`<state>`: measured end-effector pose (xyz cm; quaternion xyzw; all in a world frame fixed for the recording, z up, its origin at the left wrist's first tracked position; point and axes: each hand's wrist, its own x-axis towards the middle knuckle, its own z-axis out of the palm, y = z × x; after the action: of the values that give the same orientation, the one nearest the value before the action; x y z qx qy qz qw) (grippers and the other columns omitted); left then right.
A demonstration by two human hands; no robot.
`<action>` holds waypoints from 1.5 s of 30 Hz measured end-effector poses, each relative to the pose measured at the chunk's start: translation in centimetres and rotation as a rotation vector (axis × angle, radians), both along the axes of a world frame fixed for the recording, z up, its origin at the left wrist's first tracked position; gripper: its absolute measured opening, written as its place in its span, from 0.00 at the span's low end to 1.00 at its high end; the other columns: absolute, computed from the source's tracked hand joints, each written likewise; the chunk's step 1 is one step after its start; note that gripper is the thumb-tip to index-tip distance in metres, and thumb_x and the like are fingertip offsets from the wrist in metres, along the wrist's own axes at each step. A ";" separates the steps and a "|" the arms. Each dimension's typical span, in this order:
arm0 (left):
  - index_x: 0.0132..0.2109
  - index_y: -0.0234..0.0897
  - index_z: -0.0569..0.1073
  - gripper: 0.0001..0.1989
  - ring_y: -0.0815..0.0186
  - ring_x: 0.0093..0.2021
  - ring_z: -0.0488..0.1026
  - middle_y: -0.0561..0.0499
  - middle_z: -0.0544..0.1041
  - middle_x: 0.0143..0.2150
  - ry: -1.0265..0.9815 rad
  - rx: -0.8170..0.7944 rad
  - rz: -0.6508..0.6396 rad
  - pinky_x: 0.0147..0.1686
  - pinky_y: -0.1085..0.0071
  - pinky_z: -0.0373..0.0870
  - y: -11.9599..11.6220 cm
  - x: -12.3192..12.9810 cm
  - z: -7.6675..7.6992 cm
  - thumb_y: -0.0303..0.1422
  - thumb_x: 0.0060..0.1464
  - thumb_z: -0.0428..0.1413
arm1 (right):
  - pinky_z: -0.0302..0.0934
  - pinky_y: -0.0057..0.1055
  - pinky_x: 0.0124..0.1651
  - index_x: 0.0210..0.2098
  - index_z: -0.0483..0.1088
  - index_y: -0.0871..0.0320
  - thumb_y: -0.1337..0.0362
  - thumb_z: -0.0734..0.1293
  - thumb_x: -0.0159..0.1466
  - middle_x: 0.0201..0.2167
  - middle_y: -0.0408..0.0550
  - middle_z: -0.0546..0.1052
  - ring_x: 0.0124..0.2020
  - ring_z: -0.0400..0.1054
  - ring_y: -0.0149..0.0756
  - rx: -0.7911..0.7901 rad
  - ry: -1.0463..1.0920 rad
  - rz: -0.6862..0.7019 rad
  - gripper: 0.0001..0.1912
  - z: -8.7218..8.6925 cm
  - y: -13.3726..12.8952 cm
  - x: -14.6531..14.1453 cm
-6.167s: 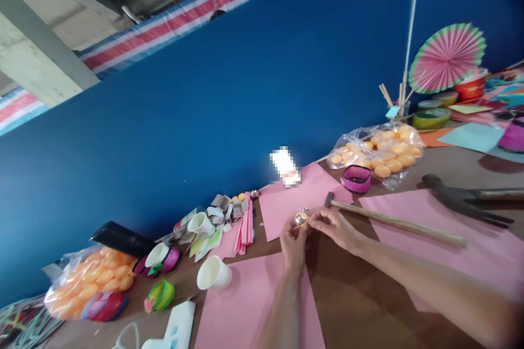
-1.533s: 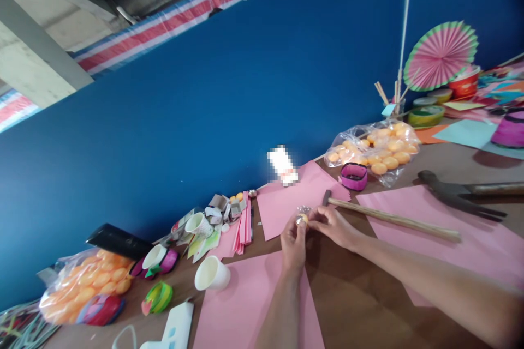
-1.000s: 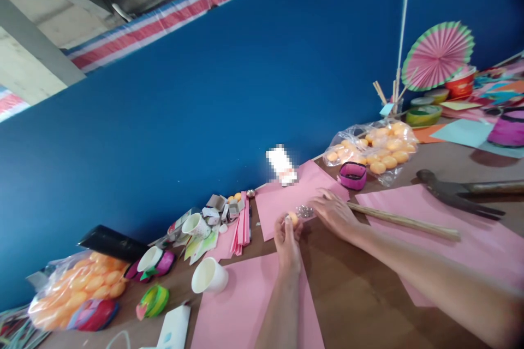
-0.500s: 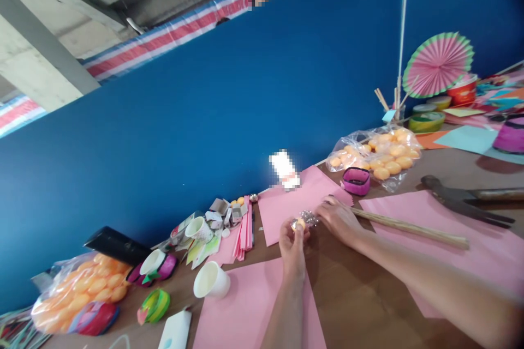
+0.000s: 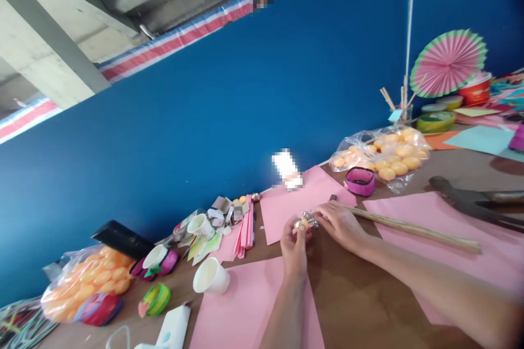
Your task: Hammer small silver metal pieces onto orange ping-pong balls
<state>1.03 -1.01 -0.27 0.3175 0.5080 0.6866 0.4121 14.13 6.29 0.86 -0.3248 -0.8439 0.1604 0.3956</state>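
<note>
So, left hand [image 5: 294,244] pinching rounded ball [image 5: 303,224], right hand [image 5: 340,224] by glittery bits [image 5: 310,218]

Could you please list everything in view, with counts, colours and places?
Small round piece: one, orange, centre
Silvery pieces: several, silver, centre
Hammers: two, dark heads, right
Ball bags: two, clear with orange, far left and back right
Sheets: at least three, pink, centre and right
Cups: three, white, left
Bands: at least two, magenta, left and right
Small boxes: several, greyish, left
Black object: one, black, left
Fan: one, pink-green, back right
Tub: one, red, back right
Partition: blue, behind
Table: one, brown, below
Too cluttered to count: far right
Left hand: one, bare, centre
Right hand: one, bare, centre
</note>
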 end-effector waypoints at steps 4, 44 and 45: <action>0.53 0.36 0.65 0.25 0.63 0.40 0.73 0.45 0.74 0.43 -0.014 0.023 -0.013 0.41 0.65 0.70 0.1 0.0 -0.2 0.40 0.48 0.57 | 0.57 0.29 0.34 0.30 0.66 0.55 0.63 0.59 0.62 0.28 0.44 0.74 0.30 0.66 0.36 -0.231 0.184 0.083 0.07 0.1 -1.0 -0.2; 0.55 0.36 0.63 0.29 0.60 0.40 0.74 0.44 0.76 0.41 0.165 0.037 -0.137 0.41 0.65 0.69 0.0 -0.3 -0.4 0.33 0.45 0.59 | 0.53 0.27 0.30 0.25 0.66 0.60 0.59 0.64 0.58 0.22 0.40 0.65 0.25 0.57 0.29 -0.732 0.433 0.329 0.11 -0.7 -1.1 -0.9; 0.56 0.36 0.63 0.29 0.59 0.40 0.74 0.43 0.76 0.41 0.162 0.037 -0.141 0.41 0.64 0.69 0.1 -0.3 -0.5 0.34 0.45 0.59 | 0.53 0.27 0.30 0.25 0.66 0.60 0.59 0.64 0.58 0.21 0.40 0.66 0.25 0.58 0.29 -0.734 0.431 0.325 0.11 -0.7 -1.1 -0.9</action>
<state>0.74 -0.96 -0.77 0.4144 0.5035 0.6371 0.4109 13.19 5.17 0.17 -0.2660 -0.6697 0.5729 0.3906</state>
